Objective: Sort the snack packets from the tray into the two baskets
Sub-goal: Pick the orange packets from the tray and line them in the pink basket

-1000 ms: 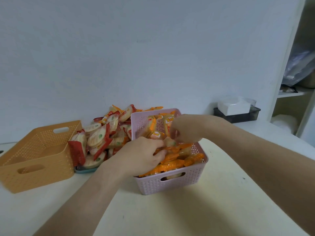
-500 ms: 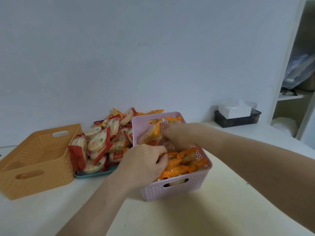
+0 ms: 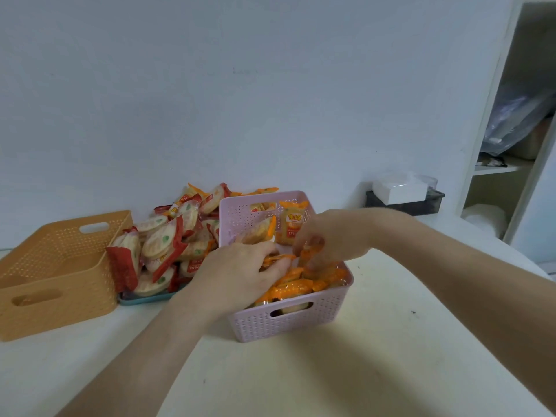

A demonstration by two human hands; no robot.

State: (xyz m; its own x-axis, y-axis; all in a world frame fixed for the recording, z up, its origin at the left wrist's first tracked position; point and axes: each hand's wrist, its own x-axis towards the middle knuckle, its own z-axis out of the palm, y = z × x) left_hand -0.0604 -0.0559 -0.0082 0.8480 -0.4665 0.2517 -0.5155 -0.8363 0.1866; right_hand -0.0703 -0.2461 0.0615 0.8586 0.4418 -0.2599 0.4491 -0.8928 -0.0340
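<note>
A pink basket in the middle of the table holds several orange snack packets. Both my hands reach into it. My left hand lies over the packets at the basket's left side, fingers curled on an orange packet. My right hand hovers over the basket's middle, pinching an orange packet between fingertips. A teal tray left of the pink basket is heaped with red snack packets and a few orange ones at the back. The orange basket at far left looks empty.
A dark box with a white container on it sits at the back right against the wall. White shelving stands at the right edge. The pale table stretches toward me under my forearms.
My right hand has lifted slightly and shifted right over the pink basket, now pinching an orange packet. My left hand has stayed on the packets at the basket's left side.
</note>
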